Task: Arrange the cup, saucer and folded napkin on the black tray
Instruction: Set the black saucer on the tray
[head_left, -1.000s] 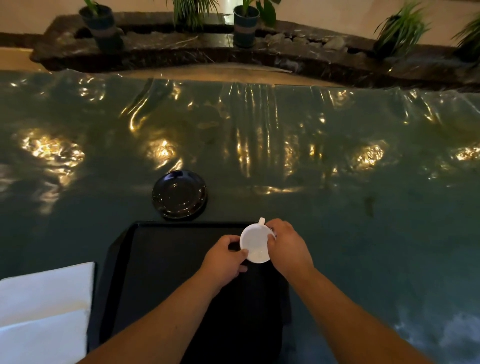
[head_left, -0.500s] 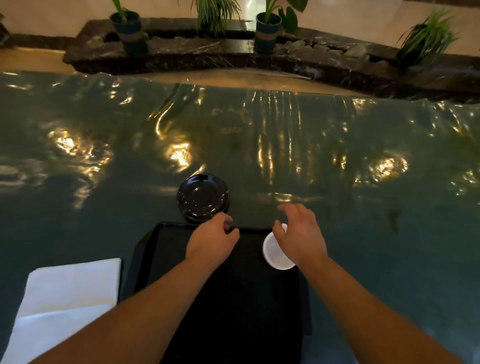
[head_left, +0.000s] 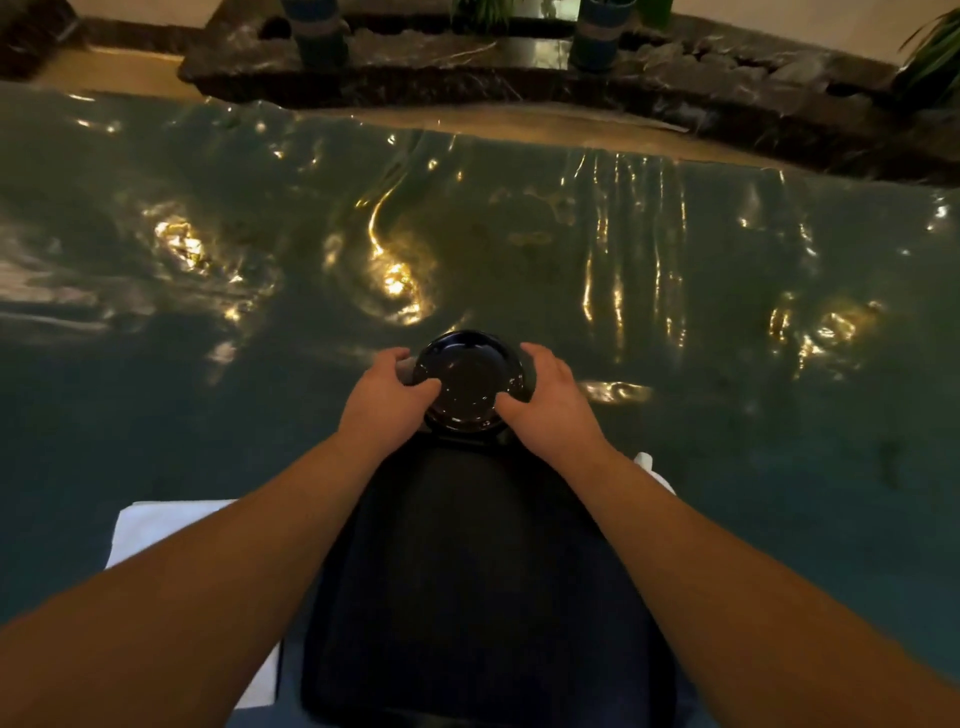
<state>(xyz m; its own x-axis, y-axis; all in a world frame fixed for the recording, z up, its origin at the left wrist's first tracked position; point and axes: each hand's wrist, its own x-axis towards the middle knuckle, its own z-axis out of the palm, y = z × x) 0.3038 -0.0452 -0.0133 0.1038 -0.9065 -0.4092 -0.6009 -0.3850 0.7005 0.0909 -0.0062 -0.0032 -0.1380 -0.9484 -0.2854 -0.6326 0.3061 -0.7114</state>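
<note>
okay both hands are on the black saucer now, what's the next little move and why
Probably lift the saucer and draw it back onto the black tray. The left hand and right hand grip its opposite edges, and it seems to sit on the table just beyond the tray's far edge. The tray's middle looks bare.

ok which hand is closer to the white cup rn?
Right. The right hand grips the saucer, but its forearm passes just beside the cup. The left hand is on the saucer's far side from it.
</note>
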